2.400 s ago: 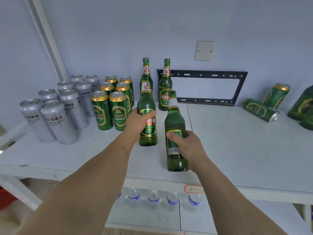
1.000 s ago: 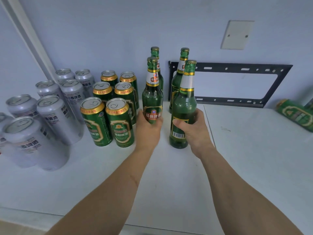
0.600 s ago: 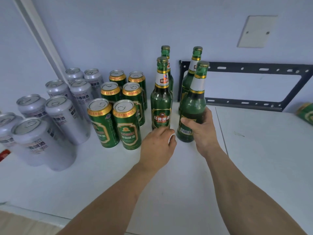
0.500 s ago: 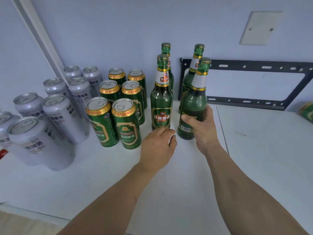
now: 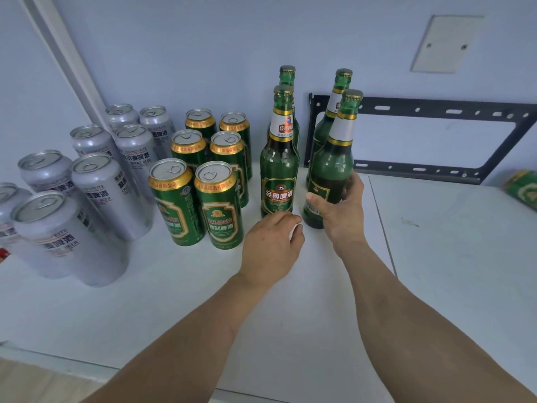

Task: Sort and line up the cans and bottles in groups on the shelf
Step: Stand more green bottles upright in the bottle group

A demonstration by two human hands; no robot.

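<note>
Left hand (image 5: 273, 242) had come off the front-left green glass beer bottle (image 5: 279, 167) since a second earlier. That bottle stood upright on the white shelf top (image 5: 290, 301), just beside the two rows of green-and-gold beer cans (image 5: 220, 205). Left hand now empty, fingers curled loosely, knuckles just in front of that bottle's base; touching or not, could not tell. Right hand (image 5: 343, 210) still wrapped the lower body of the front-right green glass bottle (image 5: 331, 170), thumb across the barcode label, bottle leaning slightly, base apparently at the shelf. Two more green bottles stood behind, near the wall. Silver beer cans (image 5: 96, 187) were grouped far left. A green can lying on its side (image 5: 523, 190) sat well apart at right, unsorted. Judged: second bottle row nearly set; strays remained.
</note>
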